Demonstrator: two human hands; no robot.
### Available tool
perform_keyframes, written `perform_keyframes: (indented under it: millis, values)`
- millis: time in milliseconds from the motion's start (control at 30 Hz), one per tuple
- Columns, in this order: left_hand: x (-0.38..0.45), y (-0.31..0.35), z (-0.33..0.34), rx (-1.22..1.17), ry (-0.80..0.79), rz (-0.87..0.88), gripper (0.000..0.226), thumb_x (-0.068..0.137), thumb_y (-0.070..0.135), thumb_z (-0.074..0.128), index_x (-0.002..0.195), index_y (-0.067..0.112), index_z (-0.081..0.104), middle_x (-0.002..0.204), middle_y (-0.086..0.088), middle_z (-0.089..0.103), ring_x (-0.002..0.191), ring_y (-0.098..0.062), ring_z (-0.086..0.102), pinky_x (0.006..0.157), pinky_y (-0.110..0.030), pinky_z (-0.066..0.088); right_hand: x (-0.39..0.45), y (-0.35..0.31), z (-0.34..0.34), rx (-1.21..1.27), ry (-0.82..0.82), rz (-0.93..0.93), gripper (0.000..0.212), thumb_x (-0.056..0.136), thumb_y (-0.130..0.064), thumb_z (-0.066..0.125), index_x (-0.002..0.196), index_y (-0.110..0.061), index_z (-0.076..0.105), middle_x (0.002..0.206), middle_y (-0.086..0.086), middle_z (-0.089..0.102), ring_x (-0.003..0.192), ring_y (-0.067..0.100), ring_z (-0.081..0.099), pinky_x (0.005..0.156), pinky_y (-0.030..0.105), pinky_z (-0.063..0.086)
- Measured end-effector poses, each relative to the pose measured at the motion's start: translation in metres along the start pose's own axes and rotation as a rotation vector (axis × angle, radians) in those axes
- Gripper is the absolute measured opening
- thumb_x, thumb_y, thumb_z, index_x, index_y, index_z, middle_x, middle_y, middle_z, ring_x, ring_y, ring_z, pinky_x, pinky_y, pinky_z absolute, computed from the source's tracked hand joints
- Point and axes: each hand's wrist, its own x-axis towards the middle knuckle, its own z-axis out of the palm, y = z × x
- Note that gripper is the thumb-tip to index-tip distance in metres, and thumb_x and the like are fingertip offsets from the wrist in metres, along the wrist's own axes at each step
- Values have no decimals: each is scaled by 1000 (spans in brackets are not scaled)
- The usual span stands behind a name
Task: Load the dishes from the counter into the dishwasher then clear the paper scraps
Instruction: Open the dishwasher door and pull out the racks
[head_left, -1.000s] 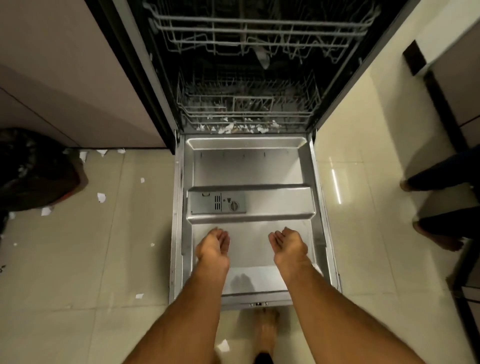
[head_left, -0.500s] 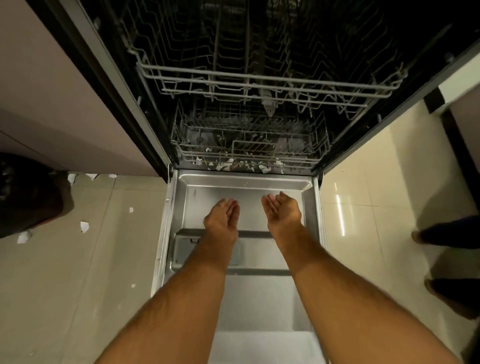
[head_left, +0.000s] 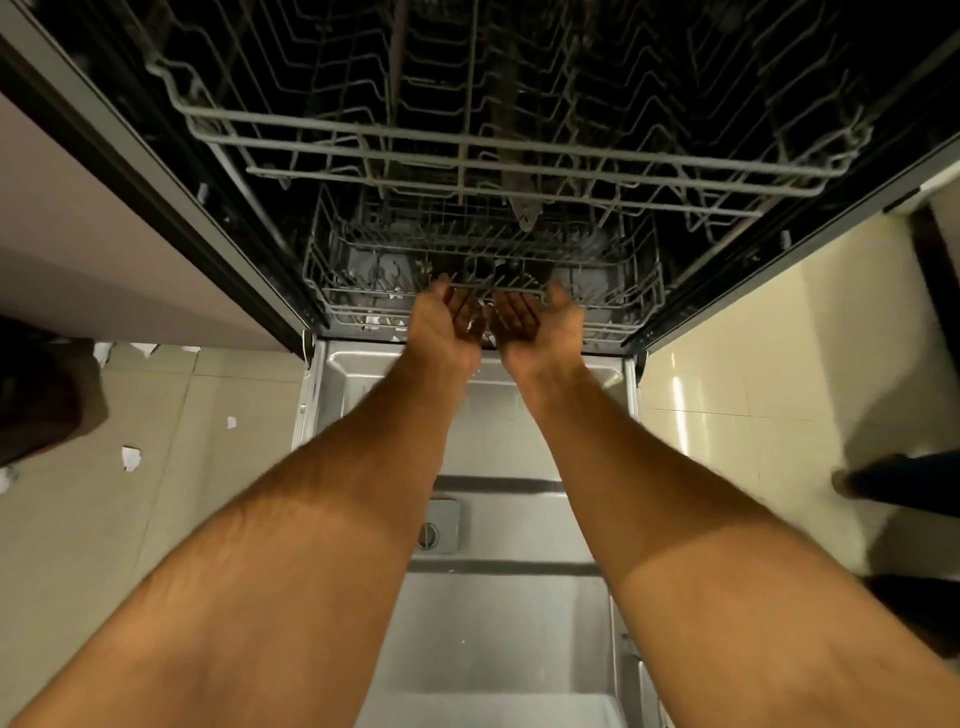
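Both bare forearms reach forward over the lowered dishwasher door (head_left: 519, 623) toward the front of the lower rack (head_left: 363, 291). The left hand (head_left: 448, 325) and right hand (head_left: 540, 325) sit side by side, palms turned up and inward, fingers loosely extended at the rack's front rail; whether the fingertips touch the wire or are hooked on it cannot be told, since they are in shadow. Neither hand visibly holds anything.

The upper rack (head_left: 467, 156) hangs above them, partly pulled out, and looks bare of dishes. Inside the lower rack, small white paper scraps (head_left: 379, 322) lie along the front edge, just left of the left hand, and a pale fleck shows between the 2 palms.

More torn paper pieces (head_left: 131, 458) are scattered on the tiled floor (head_left: 104, 545) left of the door, near a dark bag (head_left: 36, 384) at the frame's edge. On the right, another person's foot (head_left: 852, 480) stands on the tiles. The door's detergent dispenser (head_left: 441, 525) shows between the forearms.
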Motion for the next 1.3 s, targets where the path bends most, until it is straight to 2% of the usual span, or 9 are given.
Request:
perform_keyframes:
  millis: [67,167,267,400,500,667,1000,1200,1300]
  values:
    - [3,3,1,-35,-34,18,22,103,21,46,96,10,65,78,-4,67,68,-17,66,63,-27,56,-3,1,0,50,-67,-6,40,105,-33,51,129,-6,67,125,18,67,113,33,64,101,42,54]
    - [0,3,2,-53,-56,16,25,103,16,45,86,11,62,69,-4,63,60,-16,63,56,-26,55,-2,4,-6,81,-153,14,37,105,-33,48,117,-9,73,131,20,64,129,37,57,111,51,45]
    - [-4,-3,-2,-58,-52,4,19,101,17,49,100,7,65,86,-11,70,80,-23,70,70,-32,59,0,9,-11,74,-154,67,44,104,-36,48,129,-4,64,135,23,62,129,39,57,112,52,45]
    - [-12,-15,-22,-39,21,-19,20,101,15,49,83,12,58,73,-4,56,62,-15,58,62,-25,52,-10,17,-31,-9,-76,65,22,103,-20,45,100,-9,64,90,12,66,87,24,65,91,37,52]
    - [-24,-26,-39,-3,143,-50,23,102,14,49,80,14,58,66,-1,56,53,-10,54,50,-19,49,-19,27,-52,-98,5,86,28,108,-17,39,99,-8,64,86,10,66,79,22,64,89,35,55]
    - [-52,-43,-64,25,272,-98,23,101,13,50,79,13,58,62,0,58,56,-10,56,50,-17,50,-51,45,-76,-111,152,111,32,111,-20,39,96,-4,62,76,11,66,65,21,64,62,29,61]
    - [-114,-84,-125,45,347,-135,22,102,13,48,81,14,56,73,-4,57,64,-12,54,46,-16,49,-120,80,-132,-116,236,96,36,112,-21,35,85,-8,57,79,13,61,68,24,61,55,27,60]
    - [-156,-109,-168,61,380,-183,27,104,15,46,80,15,57,74,-2,58,64,-11,55,56,-19,50,-167,105,-177,-151,264,95,35,111,-19,37,85,-10,57,73,11,65,65,22,63,58,28,59]
    - [-178,-123,-187,43,384,-199,25,105,16,44,82,15,54,74,-1,57,57,-11,56,49,-18,49,-187,117,-200,-125,284,83,36,112,-23,36,84,-11,55,79,11,61,69,23,61,61,30,59]
